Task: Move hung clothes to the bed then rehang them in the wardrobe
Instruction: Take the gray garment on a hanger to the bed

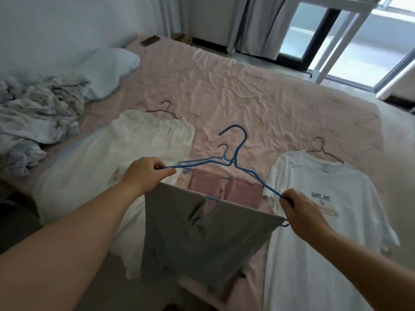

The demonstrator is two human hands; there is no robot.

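Rumpled pink bedsheet (247, 90) fills my view; above it I hold a blue wire hanger (233, 162) draped with a grey garment (197, 239), left hand (146, 173) and right hand (298, 209) each pinching one end. White printed T-shirt (318, 221) lies beside.

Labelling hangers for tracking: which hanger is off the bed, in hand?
The blue hanger carrying the grey garment: left hand and right hand pinch its two ends. The other hangers lie flat on the bed.

Bare forearms and hands (146, 173), sleeveless.
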